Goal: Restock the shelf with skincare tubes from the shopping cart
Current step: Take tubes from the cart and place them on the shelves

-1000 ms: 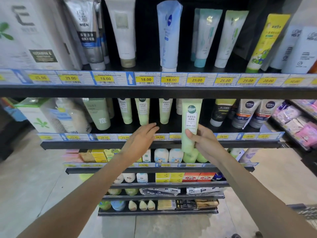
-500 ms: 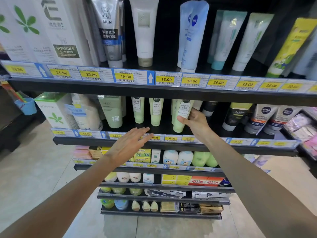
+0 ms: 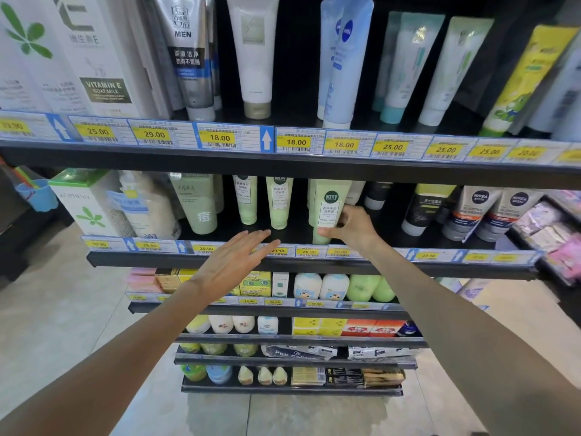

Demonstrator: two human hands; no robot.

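Pale green tubes (image 3: 327,209) on black shelves (image 3: 283,265) edged with yellow price tags (image 3: 220,138).

The tubes are light green, each with a white label panel and a dark green round badge. At nine o'clock stands a white box (image 3: 85,206) with a green lid and a green leaf motif. At three o'clock are grey tubes (image 3: 471,212) with dark blue round logos and orange bands. At twelve o'clock hangs a pale blue tube (image 3: 345,61). Price strips are white with blue borders and white arrows. The floor (image 3: 63,316) is beige tile.
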